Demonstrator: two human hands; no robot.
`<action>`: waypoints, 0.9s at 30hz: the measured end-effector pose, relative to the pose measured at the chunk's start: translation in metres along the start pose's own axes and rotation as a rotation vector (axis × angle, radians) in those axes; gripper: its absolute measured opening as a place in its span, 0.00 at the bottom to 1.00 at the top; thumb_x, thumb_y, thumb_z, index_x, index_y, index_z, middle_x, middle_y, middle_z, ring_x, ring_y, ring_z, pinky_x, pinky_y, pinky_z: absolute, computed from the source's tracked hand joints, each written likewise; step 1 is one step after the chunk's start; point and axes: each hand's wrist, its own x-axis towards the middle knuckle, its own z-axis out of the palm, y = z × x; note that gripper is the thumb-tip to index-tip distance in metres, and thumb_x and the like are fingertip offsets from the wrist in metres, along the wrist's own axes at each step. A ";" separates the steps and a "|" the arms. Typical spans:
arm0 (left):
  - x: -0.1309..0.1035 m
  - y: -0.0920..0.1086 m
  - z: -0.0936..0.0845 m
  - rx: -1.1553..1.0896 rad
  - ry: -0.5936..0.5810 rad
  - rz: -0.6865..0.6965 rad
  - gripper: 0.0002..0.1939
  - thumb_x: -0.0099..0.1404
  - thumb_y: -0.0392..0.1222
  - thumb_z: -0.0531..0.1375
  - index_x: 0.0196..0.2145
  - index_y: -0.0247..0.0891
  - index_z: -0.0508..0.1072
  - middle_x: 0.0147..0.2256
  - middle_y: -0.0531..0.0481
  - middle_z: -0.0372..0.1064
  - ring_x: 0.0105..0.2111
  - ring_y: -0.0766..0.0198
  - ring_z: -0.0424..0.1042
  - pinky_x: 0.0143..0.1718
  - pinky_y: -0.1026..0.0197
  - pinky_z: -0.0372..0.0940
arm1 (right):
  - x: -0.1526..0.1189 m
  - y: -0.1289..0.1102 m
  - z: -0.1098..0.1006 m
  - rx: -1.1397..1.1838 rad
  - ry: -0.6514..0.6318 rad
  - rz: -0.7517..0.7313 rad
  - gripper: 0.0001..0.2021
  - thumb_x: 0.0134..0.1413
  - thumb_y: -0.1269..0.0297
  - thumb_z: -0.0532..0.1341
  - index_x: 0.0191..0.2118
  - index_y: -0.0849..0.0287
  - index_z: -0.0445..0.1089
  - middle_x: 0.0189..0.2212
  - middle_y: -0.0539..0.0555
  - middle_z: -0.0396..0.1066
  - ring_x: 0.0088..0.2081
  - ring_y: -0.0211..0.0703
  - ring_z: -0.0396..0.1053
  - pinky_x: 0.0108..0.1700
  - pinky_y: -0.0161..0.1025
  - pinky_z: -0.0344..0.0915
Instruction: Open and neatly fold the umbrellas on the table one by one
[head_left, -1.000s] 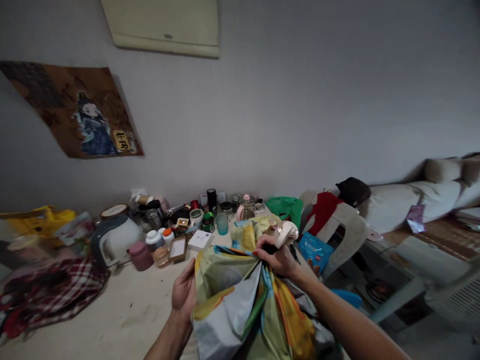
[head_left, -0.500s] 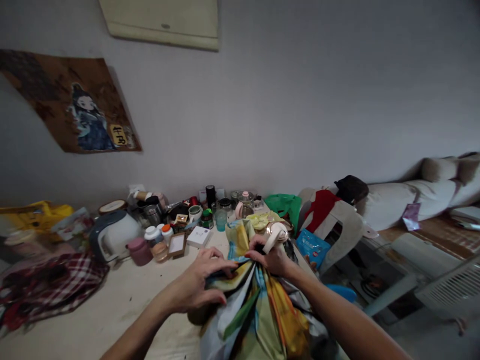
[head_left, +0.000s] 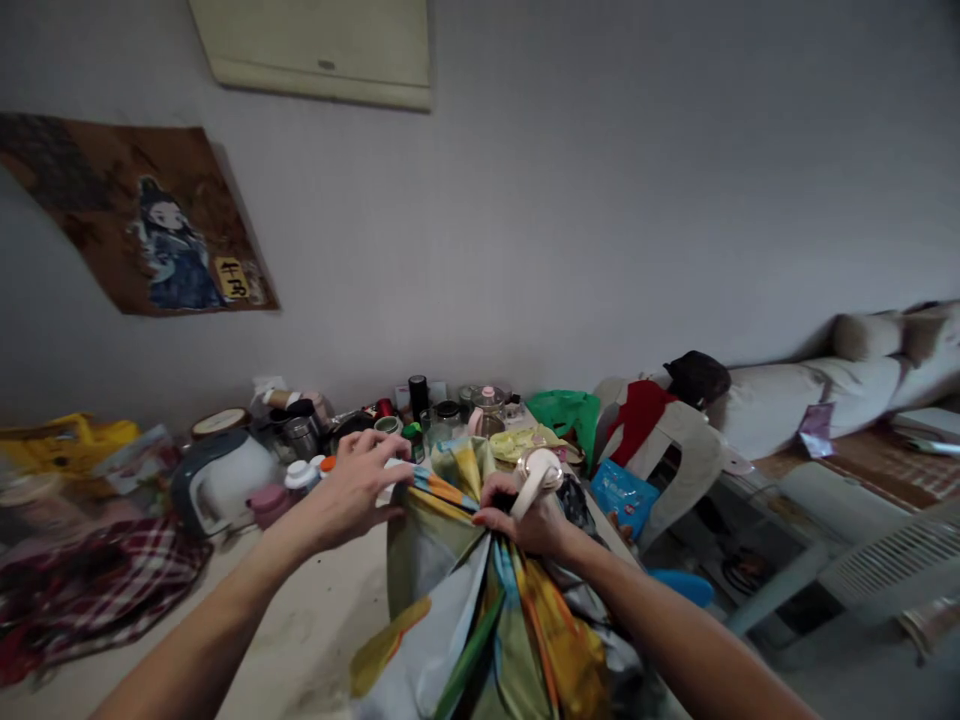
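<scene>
The right hand point(head_left: 525, 520) has its grip closed tight around the gathered neck of a folding umbrella point(head_left: 480, 620), just below its pale curved handle point(head_left: 529, 478), which sticks up past the knuckles. The left hand point(head_left: 352, 490) has its grip pinched shut on one fold of the canopy at the left of the bundle, fingers point(head_left: 379, 445) spread over the cloth and drawing that panel sideways. The umbrella, multicoloured in yellow, grey, green, blue and orange, stands near the person at the near right edge of the counter point(head_left: 300, 640), its canopy hanging down and out of view at the bottom. By the look of it the folds are about half in order: those on the right lie in neat pleats under the right hand, while the left panels are loose and billowed, and nothing is wrapped or strapped around them yet. Counting what shows: one umbrella, one handle, two hands. Farther out on the counter stands one white kettle point(head_left: 221, 480) to the left, with a plaid cloth point(head_left: 97, 590) nearer and left of it, and a far cluster of jars, cups and bottles too crowded to count. One green bag point(head_left: 570, 412) and one blue packet point(head_left: 622, 495) lie right of the handle, and one poster point(head_left: 150, 225) hangs on the wall.
</scene>
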 end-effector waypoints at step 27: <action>-0.043 0.022 0.069 -0.866 0.052 -0.299 0.18 0.58 0.54 0.61 0.39 0.38 0.72 0.40 0.43 0.71 0.42 0.55 0.69 0.43 0.57 0.64 | -0.002 0.018 0.003 -0.073 0.169 0.170 0.12 0.50 0.54 0.61 0.25 0.56 0.67 0.21 0.50 0.65 0.26 0.42 0.63 0.31 0.38 0.64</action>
